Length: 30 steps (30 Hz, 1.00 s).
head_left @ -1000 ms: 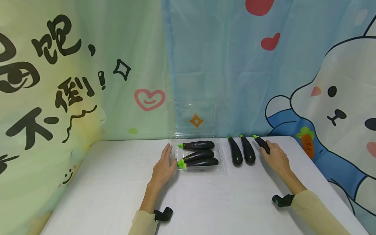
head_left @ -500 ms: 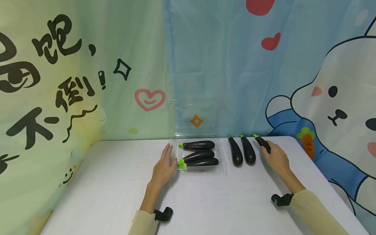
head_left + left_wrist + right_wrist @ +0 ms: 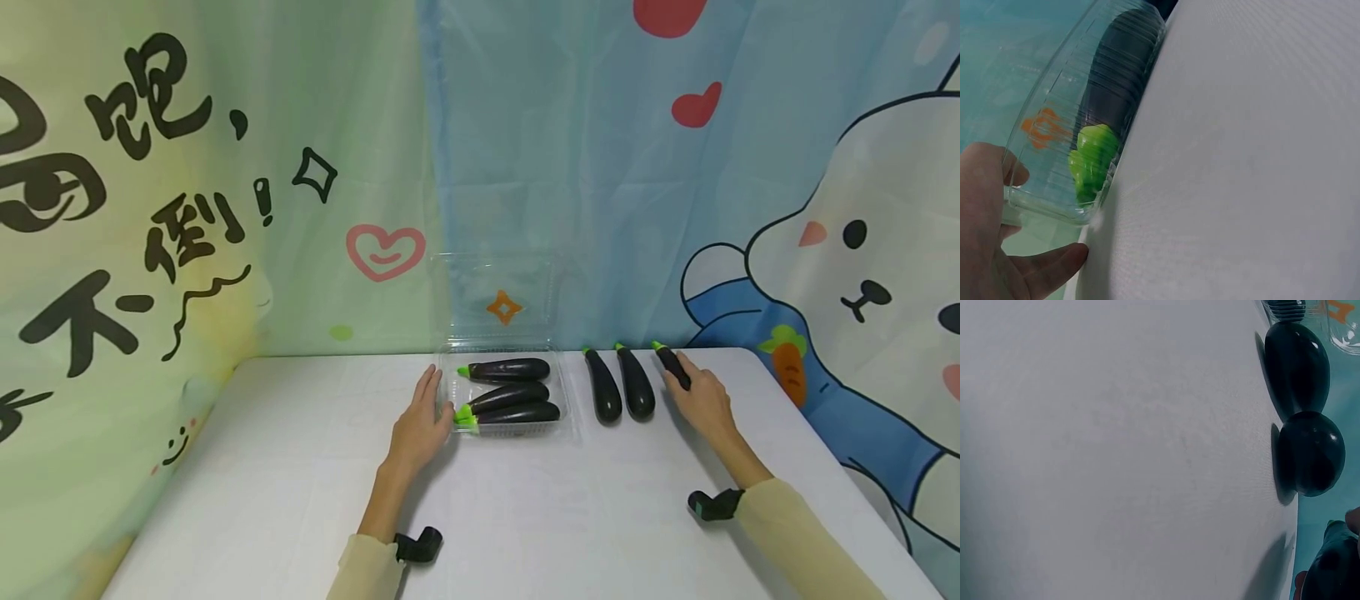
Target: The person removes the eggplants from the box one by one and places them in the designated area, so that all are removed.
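My left hand (image 3: 417, 428) rests against the left side of a clear plastic box (image 3: 564, 392), fingers fairly straight. Three dark eggplants lie inside the box, one at the back (image 3: 510, 369) and two close together at the front; a green stem end (image 3: 1093, 161) shows through its wall in the left wrist view. Over to the right, my right hand (image 3: 703, 403) grips another eggplant (image 3: 670, 363) by its thick end, green tip pointing away. Just left of that hand, two more eggplants lie side by side, one nearer the box (image 3: 603, 388) and one nearer the hand (image 3: 636, 385).
The box's clear lid (image 3: 495, 292) stands raised at the back, against a printed curtain (image 3: 487, 125). A white cloth (image 3: 300, 467) covers the table, whose back edge runs just behind the eggplants. Each wrist wears a black camera mount.
Hardly anything differs. The right forearm has shifted slightly to the left, with the hand still on the same eggplant; the left hand stays at the box, and the view has drifted a little.
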Motion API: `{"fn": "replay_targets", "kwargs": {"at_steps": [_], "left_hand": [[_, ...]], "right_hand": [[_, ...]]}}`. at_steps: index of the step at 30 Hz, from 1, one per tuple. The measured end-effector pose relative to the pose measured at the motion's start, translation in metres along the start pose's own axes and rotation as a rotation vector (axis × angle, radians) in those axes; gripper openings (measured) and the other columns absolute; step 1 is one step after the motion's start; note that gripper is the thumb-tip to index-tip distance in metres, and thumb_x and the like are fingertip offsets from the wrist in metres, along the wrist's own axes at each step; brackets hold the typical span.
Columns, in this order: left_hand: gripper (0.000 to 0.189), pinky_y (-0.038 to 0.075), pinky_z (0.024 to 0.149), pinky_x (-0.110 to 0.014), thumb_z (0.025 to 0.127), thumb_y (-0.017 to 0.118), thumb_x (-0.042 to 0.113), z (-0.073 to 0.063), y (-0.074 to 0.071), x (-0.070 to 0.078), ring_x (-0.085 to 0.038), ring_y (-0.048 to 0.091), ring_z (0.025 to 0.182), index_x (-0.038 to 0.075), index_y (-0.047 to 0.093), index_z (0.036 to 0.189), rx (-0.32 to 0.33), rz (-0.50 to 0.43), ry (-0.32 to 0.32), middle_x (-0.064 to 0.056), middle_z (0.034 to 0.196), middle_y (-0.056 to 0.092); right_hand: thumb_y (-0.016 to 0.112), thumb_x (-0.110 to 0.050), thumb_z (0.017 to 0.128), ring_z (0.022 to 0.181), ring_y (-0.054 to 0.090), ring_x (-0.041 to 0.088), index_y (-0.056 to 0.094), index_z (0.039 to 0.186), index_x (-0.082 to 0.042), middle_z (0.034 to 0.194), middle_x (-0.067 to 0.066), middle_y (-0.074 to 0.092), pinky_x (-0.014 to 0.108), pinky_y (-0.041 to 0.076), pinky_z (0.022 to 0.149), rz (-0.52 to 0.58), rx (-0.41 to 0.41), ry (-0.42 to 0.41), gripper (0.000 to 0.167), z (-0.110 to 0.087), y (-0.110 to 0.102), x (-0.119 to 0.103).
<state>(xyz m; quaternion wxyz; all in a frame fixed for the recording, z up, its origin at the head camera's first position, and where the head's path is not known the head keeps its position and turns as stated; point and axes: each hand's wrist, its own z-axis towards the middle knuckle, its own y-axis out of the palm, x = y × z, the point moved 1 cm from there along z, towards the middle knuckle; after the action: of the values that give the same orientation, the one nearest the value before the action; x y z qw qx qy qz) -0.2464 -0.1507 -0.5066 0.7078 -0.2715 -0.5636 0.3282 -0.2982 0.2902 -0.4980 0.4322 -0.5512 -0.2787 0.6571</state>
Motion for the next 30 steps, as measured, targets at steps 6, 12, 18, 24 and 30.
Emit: {"fn": "replay_targets", "kwargs": {"at_steps": [6,12,18,24,30], "left_hand": [[0.061,0.054,0.081,-0.050,0.095,0.045,0.032,0.000,0.000,0.000,-0.032,0.062,0.118,0.013,0.031,0.152,0.000,-0.005,-0.007,0.002,0.162,0.025],[0.062,0.053,0.083,-0.049,0.096,0.045,0.032,0.001,0.001,0.000,-0.031,0.061,0.119,0.013,0.031,0.152,-0.002,0.000,-0.004,0.002,0.162,0.025],[0.062,0.054,0.082,-0.049,0.095,0.045,0.033,0.001,0.000,0.000,-0.031,0.062,0.118,0.013,0.031,0.152,-0.003,0.006,-0.003,0.002,0.161,0.025],[0.061,0.054,0.078,-0.047,0.095,0.046,0.032,0.002,0.001,0.000,-0.031,0.065,0.110,0.013,0.032,0.152,-0.002,0.016,-0.003,0.002,0.161,0.026],[0.061,0.054,0.076,-0.046,0.095,0.046,0.032,0.002,0.003,-0.002,-0.031,0.064,0.112,0.013,0.032,0.152,-0.001,0.018,-0.006,0.003,0.161,0.026]], "right_hand": [[0.054,-0.023,0.094,0.100,0.050,0.052,0.035,0.146,0.003,0.117,0.042,0.043,0.060,0.042,0.076,0.012,-0.013,0.026,0.062,0.003,0.003,0.002],[0.054,-0.023,0.094,0.100,0.048,0.050,0.035,0.146,0.004,0.117,0.038,0.039,0.059,0.042,0.079,0.014,-0.008,0.069,0.062,0.003,0.003,-0.002],[0.058,-0.021,0.093,0.099,0.051,0.051,0.041,0.142,0.005,0.113,0.039,0.047,0.059,0.041,0.077,0.001,0.039,0.047,0.058,0.005,0.003,-0.003],[0.061,-0.020,0.093,0.098,0.057,0.053,0.049,0.136,0.007,0.113,0.040,0.057,0.060,0.043,0.074,0.013,0.101,-0.024,0.053,0.007,0.006,0.001],[0.050,-0.021,0.096,0.102,0.053,0.054,0.042,0.138,0.014,0.118,0.044,0.051,0.059,0.042,0.076,0.041,0.025,0.017,0.055,0.012,0.012,0.005]]}}
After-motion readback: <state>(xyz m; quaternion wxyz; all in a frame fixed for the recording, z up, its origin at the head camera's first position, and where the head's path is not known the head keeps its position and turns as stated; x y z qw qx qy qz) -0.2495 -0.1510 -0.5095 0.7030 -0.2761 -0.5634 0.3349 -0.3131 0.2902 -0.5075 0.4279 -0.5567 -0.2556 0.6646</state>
